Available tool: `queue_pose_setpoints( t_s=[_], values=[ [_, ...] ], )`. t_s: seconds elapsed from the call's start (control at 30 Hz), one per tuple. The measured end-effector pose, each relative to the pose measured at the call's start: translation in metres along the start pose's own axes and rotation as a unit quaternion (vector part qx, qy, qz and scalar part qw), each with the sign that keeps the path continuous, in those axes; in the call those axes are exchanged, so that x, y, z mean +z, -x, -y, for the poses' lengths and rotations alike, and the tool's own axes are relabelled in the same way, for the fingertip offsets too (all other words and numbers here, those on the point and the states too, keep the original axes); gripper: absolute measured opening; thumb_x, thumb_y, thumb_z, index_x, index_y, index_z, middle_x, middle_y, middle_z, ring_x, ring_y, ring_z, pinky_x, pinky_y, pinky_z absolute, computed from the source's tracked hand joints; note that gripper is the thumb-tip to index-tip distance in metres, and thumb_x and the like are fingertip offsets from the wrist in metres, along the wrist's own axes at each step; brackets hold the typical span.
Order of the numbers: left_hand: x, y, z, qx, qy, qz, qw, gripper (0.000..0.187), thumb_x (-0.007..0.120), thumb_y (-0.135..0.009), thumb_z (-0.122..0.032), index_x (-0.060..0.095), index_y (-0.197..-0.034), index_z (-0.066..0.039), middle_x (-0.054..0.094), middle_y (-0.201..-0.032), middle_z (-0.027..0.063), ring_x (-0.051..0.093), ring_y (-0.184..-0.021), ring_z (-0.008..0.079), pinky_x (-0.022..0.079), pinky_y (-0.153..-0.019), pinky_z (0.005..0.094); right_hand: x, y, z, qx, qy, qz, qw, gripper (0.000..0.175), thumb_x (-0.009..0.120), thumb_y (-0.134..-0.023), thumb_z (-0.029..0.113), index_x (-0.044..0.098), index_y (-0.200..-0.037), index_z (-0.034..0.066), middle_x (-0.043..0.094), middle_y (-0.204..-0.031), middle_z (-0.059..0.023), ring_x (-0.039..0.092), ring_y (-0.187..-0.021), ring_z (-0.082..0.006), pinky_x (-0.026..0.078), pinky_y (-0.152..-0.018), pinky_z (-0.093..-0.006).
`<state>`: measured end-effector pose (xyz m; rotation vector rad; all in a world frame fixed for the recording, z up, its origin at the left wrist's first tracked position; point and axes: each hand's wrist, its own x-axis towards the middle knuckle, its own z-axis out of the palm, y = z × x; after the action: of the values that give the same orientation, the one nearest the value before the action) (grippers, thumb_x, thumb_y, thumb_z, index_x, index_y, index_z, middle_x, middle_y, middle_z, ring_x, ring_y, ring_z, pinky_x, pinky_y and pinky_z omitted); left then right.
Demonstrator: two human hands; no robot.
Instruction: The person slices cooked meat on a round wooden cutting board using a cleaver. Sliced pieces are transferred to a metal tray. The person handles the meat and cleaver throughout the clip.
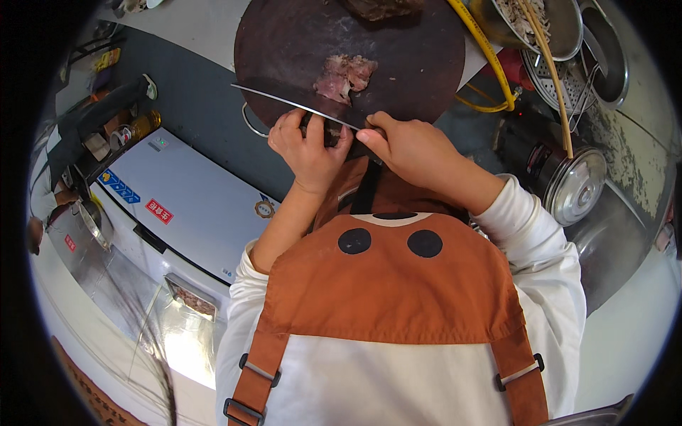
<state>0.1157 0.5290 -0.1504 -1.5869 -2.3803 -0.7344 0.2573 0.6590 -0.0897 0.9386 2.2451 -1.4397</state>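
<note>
My right hand (pixel 405 146) is closed around the handle of a knife (pixel 298 105), whose long blade points to the left across the near part of a round, dark chopping board (pixel 415 58). My left hand (pixel 309 146) lies on the near side of the blade, fingers bent over a piece of brownish meat (pixel 331 133), partly hidden under them. Just beyond the blade lie several thin slices of pinkish meat (pixel 346 77). A larger dark brown piece of meat (pixel 383 6) rests at the board's far edge.
At the right are a yellow hose (pixel 487 58), a metal bowl (pixel 567 32) of shredded food with long wooden chopsticks (pixel 554 80) across it, and a lidded metal pot (pixel 578 186). A white chest freezer (pixel 192 186) stands at the left; beyond it is another person's leg (pixel 106 101).
</note>
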Motion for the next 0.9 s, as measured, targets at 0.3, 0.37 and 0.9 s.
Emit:
queue_pose_setpoints(
  t_s=[0.3,0.37,0.9],
  values=[
    [0.001,-0.002,-0.003,-0.019,0.02,-0.011,1.0,0.048,0.077,-0.058,-0.027,0.061,-0.1,-0.011,0.052,-0.11,0.0097,0.048,-0.102,0.0309,0.033,-0.088,0.0447,-0.009,0.047,-0.018,0.055,0.033,-0.009,0.998,0.043,0.043,-0.094,0.047,0.056,-0.109,0.0091,0.066,-0.079,-0.0184,0.063,-0.076,-0.0406,0.05,-0.066,-0.0471],
    [-0.001,-0.005,-0.004,-0.013,0.015,-0.015,1.0,0.049,0.077,-0.058,-0.026,0.06,-0.102,-0.012,0.052,-0.109,0.0096,0.047,-0.103,0.0309,0.033,-0.088,0.0449,-0.003,0.032,-0.015,0.043,0.027,-0.014,0.999,0.044,0.043,-0.094,0.047,0.056,-0.11,0.009,0.066,-0.08,-0.0185,0.063,-0.076,-0.0406,0.05,-0.066,-0.0476],
    [-0.03,-0.069,0.042,-0.087,-0.011,0.133,0.987,0.076,0.081,-0.063,-0.017,0.047,-0.131,-0.019,0.037,-0.133,0.0205,0.042,-0.12,0.0393,0.042,-0.095,0.0455,-0.028,0.124,-0.071,0.08,0.012,-0.054,0.995,0.039,0.049,-0.093,0.039,0.061,-0.114,0.0081,0.067,-0.09,-0.018,0.064,-0.082,-0.037,0.05,-0.072,-0.0412]
  ],
)
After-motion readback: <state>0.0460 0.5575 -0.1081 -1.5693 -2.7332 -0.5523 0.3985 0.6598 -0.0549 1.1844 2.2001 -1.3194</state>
